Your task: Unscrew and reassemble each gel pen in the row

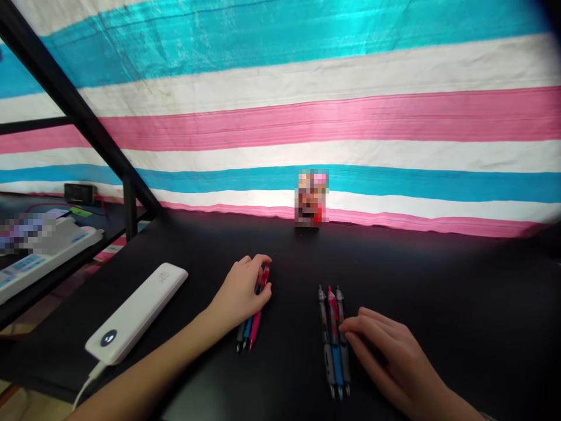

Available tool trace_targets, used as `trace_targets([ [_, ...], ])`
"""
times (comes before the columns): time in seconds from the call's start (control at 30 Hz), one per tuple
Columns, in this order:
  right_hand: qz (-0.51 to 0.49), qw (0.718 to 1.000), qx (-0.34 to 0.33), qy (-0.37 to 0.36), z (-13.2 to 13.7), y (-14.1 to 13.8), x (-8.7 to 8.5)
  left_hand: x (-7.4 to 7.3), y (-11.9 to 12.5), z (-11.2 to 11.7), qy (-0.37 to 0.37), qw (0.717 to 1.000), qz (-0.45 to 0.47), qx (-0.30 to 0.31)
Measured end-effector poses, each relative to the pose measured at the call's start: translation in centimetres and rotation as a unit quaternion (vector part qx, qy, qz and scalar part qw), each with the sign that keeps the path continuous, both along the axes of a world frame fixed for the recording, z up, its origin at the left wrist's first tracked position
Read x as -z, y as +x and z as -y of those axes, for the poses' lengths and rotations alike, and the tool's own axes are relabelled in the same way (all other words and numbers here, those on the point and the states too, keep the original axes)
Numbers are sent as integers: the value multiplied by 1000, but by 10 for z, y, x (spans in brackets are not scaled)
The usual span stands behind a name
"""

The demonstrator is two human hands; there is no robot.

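Note:
On the left, my left hand [241, 292] curls over a small bunch of pens lying on the table. Its thumb and fingers close around them, with a red-pink pen [255, 328] on the near side. A blue pen [247, 333] and a dark grey pen [239, 337] show beside it; their upper parts are partly hidden by the hand. To the right lie three pens side by side: a grey one [328, 356], a blue one with a red clip [336, 356] and another grey one [345, 365]. Fingers drawn together, my right hand [390, 356] touches the rightmost pen's side with its fingertips.
A white power bank [140, 310] with a cable plugged in lies on the black table [210, 240] at left. A small blurred picture [311, 199] stands at the back against a striped sheet [350, 117]. A power strip [48, 257] rests on a lower shelf, past a black frame bar [79, 111].

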State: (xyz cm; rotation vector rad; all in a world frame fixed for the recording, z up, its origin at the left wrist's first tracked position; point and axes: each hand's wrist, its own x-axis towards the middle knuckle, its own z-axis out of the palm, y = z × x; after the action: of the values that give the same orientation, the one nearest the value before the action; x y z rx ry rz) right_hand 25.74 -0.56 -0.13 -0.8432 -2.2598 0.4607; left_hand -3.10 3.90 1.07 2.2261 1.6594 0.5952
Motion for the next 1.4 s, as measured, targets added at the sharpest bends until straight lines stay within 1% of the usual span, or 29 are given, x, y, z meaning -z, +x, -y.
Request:
trace_targets([
  [0.23, -8, 1000, -4, 3, 0, -1, -1, 4, -3, -1, 34, 998, -58, 20],
  [0.33, -14, 1000, 6, 15, 0, -1, -1, 3, 3, 3, 49, 996, -66, 30],
  [0.37, -18, 1000, 14, 21, 0, -1, -1, 3, 8, 6, 57, 995, -65, 44],
  [0.4, -25, 999, 24, 27, 0, -1, -1, 3, 13, 10, 63, 994, -65, 67],
  [0.43, -33, 998, 35, 30, 0, -1, -2, 4, 19, 16, 69, 990, -62, 107],
  [0.47, -43, 997, 48, 32, 0, -1, -3, 5, 25, 22, 88, 979, -64, 173],
  [0.5, -53, 996, 62, 34, 0, 0, -3, 7, 31, 29, 101, 962, -71, 245],
  [0.53, -60, 995, 72, 36, 0, 0, -4, 10, 36, 35, 113, 943, -80, 302],
  [0.57, -65, 994, 83, 37, 0, 1, -5, 12, 40, 41, 129, 930, -83, 334],
  [0.63, -70, 992, 96, 37, 1, 1, -6, 18, 45, 48, 148, 915, -90, 364],
  [0.77, -74, 992, 99, 32, 3, 1, -7, 24, 46, 47, 192, 911, -85, 354],
  [0.83, -73, 992, 95, 29, 3, 1, -7, 23, 44, 43, 213, 909, -86, 347],
  [0.93, -72, 994, 83, 21, 3, -1, -8, 19, 41, 40, 227, 905, -84, 350],
  [1.0, -57, 996, 62, 5, 2, -1, -10, 15, 40, 40, 228, 905, -74, 352],
  [1.13, 8, 1000, -13, -15, 2, -1, -12, 7, 35, 41, 251, 905, -76, 335],
  [1.23, 56, 998, -37, 14, 2, -2, -8, 6, 31, 41, 285, 903, -78, 311],
  [1.3, 81, 995, -35, 41, 2, -3, -6, 6, 29, 41, 292, 906, -85, 295],
  [1.4, 85, 994, -27, 62, 2, -5, -5, 7, 29, 42, 293, 910, -93, 277],
])
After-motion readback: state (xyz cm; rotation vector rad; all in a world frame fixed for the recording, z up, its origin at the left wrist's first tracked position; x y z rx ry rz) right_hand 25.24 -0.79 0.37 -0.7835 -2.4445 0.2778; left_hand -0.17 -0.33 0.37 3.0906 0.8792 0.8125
